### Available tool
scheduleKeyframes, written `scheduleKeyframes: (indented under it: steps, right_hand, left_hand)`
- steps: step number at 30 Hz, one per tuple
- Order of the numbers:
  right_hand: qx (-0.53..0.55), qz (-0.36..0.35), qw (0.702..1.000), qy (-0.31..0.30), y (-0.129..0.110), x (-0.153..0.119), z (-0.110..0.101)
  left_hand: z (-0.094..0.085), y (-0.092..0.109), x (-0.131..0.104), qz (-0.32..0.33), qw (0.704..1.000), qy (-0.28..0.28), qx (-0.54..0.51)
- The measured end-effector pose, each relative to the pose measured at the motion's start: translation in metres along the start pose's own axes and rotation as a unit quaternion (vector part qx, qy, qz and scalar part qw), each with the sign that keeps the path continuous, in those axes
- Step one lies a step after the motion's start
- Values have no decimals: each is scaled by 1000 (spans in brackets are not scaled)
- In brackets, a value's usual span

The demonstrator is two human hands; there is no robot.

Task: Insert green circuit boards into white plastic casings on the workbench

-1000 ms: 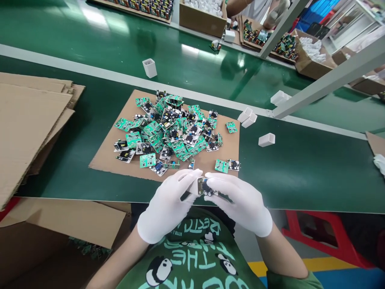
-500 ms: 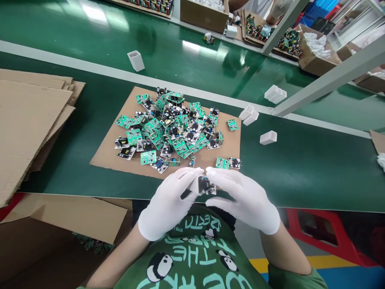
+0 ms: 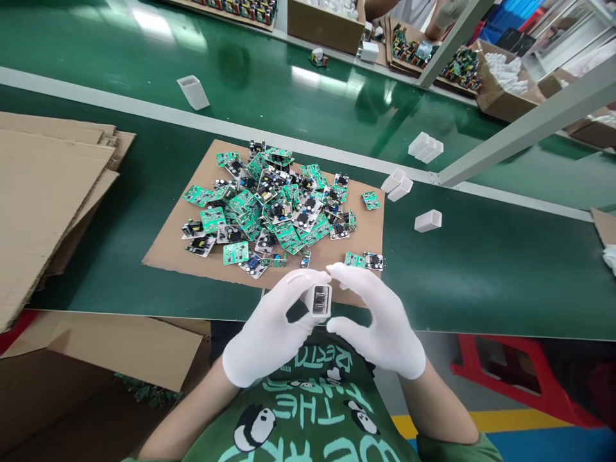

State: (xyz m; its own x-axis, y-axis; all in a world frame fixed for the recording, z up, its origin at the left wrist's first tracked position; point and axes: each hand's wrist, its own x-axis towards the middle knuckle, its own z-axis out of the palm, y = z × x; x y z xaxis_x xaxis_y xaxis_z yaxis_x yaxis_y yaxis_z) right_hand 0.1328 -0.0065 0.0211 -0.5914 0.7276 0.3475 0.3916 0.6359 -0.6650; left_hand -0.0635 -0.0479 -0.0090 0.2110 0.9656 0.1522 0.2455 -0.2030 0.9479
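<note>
My left hand (image 3: pixel 276 324), in a white glove, grips a small white plastic casing (image 3: pixel 321 300) between thumb and fingers. The casing's open end faces right and toward me; something dark and metallic shows inside it. My right hand (image 3: pixel 380 314), gloved too, is just right of the casing with thumb and fingers apart, holding nothing. Beyond both hands, a heap of green circuit boards (image 3: pixel 289 236) with black components lies on a flat cardboard sheet (image 3: pixel 178 260). A pair of boards (image 3: pixel 355 259) rests at the sheet's near right edge.
White casings (image 3: pixel 428 221) lie on the right of the green bench. More casings (image 3: pixel 426 147) and a component (image 3: pixel 318 58) sit on the green strip behind. Stacked cardboard (image 3: pixel 52 173) is at left, an opened carton (image 3: pixel 120 346) below. A metal post (image 3: pixel 529 131) slants across the right.
The circuit board jutting from the casing has gone inside it. My right hand has drawn slightly left and its fingers have parted from the board. Items on the rear strip have shifted left.
</note>
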Motion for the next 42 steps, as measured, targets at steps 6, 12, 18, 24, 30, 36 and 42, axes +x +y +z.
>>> scheduleKeyframes:
  steps: [6,12,18,24,30,36,42]
  right_hand:
    - [24,-34,999,-19,5,1,9]
    - [4,-81,997,13,7,0,16]
    - [-25,-107,994,18,3,2,19]
    - [-63,-92,994,-3,-3,4,17]
    - [210,158,960,93,-7,-4,16]
    - [534,267,802,34,-19,1,34]
    - [555,260,790,0,-29,7,42]
  left_hand:
    - [-8,8,3,-108,976,-116,-152]
    - [-9,7,1,-103,957,-150,-227]
    - [1,11,3,-98,977,-106,-157]
    - [1,18,3,-97,987,-82,-103]
    - [2,10,-8,-28,996,19,-83]
    - [1,14,0,147,970,104,162]
    - [-6,22,4,128,971,104,172]
